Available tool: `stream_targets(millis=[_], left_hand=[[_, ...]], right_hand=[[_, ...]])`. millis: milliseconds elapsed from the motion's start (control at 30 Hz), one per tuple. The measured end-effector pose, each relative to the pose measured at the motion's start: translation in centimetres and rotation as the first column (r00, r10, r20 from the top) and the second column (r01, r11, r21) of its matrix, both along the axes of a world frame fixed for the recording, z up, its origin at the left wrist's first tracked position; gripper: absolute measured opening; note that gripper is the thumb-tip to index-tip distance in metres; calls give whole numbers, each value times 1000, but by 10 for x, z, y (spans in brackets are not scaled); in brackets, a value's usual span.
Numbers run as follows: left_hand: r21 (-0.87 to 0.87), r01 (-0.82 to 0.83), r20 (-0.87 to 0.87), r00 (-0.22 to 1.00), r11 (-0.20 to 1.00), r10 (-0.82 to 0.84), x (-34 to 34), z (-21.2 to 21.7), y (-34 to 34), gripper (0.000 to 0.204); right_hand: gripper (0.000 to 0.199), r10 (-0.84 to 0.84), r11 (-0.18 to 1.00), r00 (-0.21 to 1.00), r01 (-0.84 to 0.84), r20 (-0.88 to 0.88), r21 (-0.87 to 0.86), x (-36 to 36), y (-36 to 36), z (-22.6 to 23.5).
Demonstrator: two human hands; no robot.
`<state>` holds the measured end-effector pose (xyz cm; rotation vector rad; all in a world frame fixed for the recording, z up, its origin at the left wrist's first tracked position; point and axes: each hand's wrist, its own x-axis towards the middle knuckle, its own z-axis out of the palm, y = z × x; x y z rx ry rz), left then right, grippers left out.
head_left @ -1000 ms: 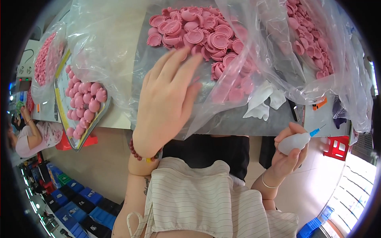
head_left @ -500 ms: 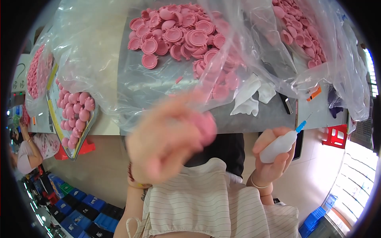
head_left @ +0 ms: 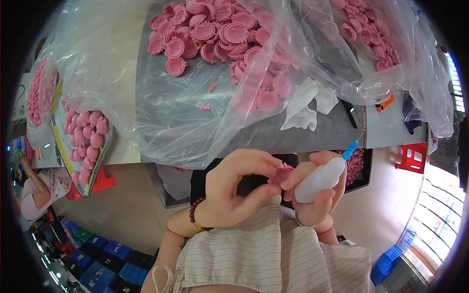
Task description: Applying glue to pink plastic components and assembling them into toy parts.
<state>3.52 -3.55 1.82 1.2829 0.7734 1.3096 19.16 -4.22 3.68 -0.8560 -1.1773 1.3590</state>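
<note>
Between the thumb and fingers of my left hand (head_left: 234, 188) is a small pink plastic shell (head_left: 281, 175), held in front of my body just below the table edge. My right hand (head_left: 317, 195) is wrapped round a white squeeze bottle (head_left: 320, 181) with a blue needle tip (head_left: 350, 149) pointing up and right. A fingertip of the right hand meets the shell's right side. Beyond my hands, a heap of pink half-shells (head_left: 215, 34) lies on the grey table, partly under clear plastic.
A tray of pink rounded pieces (head_left: 85, 139) stands at the left. Clear plastic bags (head_left: 102, 63) drape the table. White tissue (head_left: 303, 107) and an orange-handled tool (head_left: 385, 103) lie right. Below the table edge is a dark bin (head_left: 361, 168). Another person (head_left: 39, 188) sits far left.
My left hand, blurred before, has moved right and lower with the pink piece. My right hand has shifted left with the bottle, and the hands now meet at the shell.
</note>
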Motion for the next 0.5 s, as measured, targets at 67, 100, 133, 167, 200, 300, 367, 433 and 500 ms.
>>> stream_targets(millis=[67,100,133,167,200,300,367,433,500], left_hand=[[-160,154,148,980,975,-131,-2,8,3,42],[-288,318,309,924,903,-227,-2,11,5,49],[-289,316,309,924,904,-224,-2,7,5,49],[-212,337,326,910,917,-258,-2,1,4,48],[-133,354,338,894,926,-294,-2,-2,3,47],[-191,398,431,855,897,-287,-3,-1,2,46],[-221,397,432,859,891,-276,-5,2,1,46],[-252,392,429,865,885,-261,-5,3,0,46],[-240,360,521,831,902,-193,-4,3,0,44]], right_hand=[[47,-22,1000,999,22,-28,17,0,-1,-5],[48,-40,998,997,42,-58,37,-2,-1,-6],[48,-37,999,998,39,-58,35,-5,-1,-5],[49,-106,994,989,107,-108,8,-9,0,-2],[51,-174,985,972,173,-155,-23,-11,1,1],[55,-248,966,963,253,-101,43,-7,11,1],[53,-277,956,951,287,-136,66,0,10,-3],[46,-295,912,910,359,-292,198,6,15,-10],[40,-295,903,923,354,-249,243,8,17,-6]])
